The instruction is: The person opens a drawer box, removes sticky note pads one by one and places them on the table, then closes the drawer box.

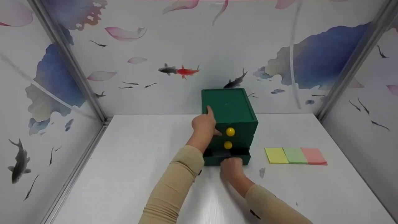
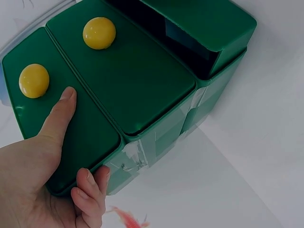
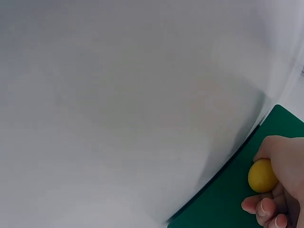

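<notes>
A green drawer cabinet (image 1: pixel 228 105) has three drawers, two of them closed with yellow knobs (image 1: pixel 230 132) showing. Its bottom drawer (image 1: pixel 213 161) is pulled partly out, and a dark flat patch shows inside. My left hand (image 1: pixel 204 124) grips the cabinet's upper left corner. Its thumb (image 2: pixel 64 111) lies on the top drawer's front, the index finger stretches along the top, and other fingers curl against the side. My right hand (image 1: pixel 232 168) pinches the bottom drawer's yellow knob (image 3: pixel 262 176), which is hidden in the head view.
Yellow, green and pink sticky notes (image 1: pixel 294 156) lie side by side on the white table (image 1: pixel 130 161), right of the cabinet. Patterned walls (image 1: pixel 155 40) enclose the back and both sides; the cabinet stands near the back wall.
</notes>
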{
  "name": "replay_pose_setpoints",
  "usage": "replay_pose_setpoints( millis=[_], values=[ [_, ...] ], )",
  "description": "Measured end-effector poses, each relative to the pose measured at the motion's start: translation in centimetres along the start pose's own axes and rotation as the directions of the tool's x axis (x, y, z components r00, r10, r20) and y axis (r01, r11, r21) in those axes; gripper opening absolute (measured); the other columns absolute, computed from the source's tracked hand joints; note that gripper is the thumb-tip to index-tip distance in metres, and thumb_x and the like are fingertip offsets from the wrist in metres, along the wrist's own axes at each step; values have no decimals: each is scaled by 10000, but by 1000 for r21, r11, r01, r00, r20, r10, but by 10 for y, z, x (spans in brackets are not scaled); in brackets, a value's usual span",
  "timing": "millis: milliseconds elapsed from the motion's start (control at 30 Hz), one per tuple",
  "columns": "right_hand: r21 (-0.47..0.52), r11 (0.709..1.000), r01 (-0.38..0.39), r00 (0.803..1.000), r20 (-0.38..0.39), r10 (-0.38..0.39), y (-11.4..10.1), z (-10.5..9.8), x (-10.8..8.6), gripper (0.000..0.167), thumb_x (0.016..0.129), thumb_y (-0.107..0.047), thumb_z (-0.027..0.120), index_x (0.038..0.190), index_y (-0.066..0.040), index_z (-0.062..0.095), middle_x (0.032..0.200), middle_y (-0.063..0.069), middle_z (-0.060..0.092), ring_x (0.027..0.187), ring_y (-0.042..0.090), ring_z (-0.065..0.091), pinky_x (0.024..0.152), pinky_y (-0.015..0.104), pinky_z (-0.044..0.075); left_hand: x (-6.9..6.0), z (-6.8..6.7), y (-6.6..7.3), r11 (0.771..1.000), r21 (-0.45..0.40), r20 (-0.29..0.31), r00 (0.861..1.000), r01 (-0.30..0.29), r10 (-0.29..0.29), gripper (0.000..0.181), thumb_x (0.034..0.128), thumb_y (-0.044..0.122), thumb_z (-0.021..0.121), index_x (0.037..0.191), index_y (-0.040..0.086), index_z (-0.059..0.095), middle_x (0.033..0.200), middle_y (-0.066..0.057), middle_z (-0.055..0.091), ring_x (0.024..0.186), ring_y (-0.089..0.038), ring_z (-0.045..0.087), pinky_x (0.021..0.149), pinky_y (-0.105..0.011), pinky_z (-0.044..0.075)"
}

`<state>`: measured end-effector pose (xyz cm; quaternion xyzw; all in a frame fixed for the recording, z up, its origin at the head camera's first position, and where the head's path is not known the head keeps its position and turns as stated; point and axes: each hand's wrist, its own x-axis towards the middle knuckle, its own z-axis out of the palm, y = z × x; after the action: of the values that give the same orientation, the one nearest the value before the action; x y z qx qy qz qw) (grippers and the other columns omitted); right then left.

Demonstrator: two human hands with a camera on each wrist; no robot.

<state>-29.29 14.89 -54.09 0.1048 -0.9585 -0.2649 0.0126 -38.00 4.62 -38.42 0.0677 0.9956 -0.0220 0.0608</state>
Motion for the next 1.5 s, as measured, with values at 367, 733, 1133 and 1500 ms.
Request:
replay_pose_setpoints(
  millis=[367,733,1133,1500],
  values=[
    [-65,995,71,997,-17,-72,4,6,-10,430,915,-208,591,538,-111,410,501,-1,275,438,157,255,444,287,231,-1,2,1,1000,2,-36,999,-6,6,1242,705,706,713,1579,97,75,622,1,575,473,-120,448,491,-255,451],
    [62,995,82,992,-101,-75,7,10,-26,371,889,-184,640,580,-86,460,520,12,344,465,189,368,445,297,351,-1,0,2,1000,-14,-28,1000,-11,11,1267,688,709,727,1580,102,64,603,0,571,462,-116,441,477,-262,429],
    [422,905,50,998,-42,-35,12,15,-34,440,941,-341,613,573,-109,543,497,-1,408,534,202,428,540,336,440,-1,-1,0,999,-45,-8,1000,-8,8,1270,688,684,752,1581,108,56,560,6,511,449,-114,399,456,-256,390],
    [465,883,63,998,-30,-56,9,15,-46,471,943,-372,613,557,-125,508,495,-9,415,516,186,428,546,340,453,0,1,-1,1000,-26,-10,1000,-10,10,1256,695,691,738,1581,107,65,596,-2,535,470,-124,424,471,-260,416]
  ],
)
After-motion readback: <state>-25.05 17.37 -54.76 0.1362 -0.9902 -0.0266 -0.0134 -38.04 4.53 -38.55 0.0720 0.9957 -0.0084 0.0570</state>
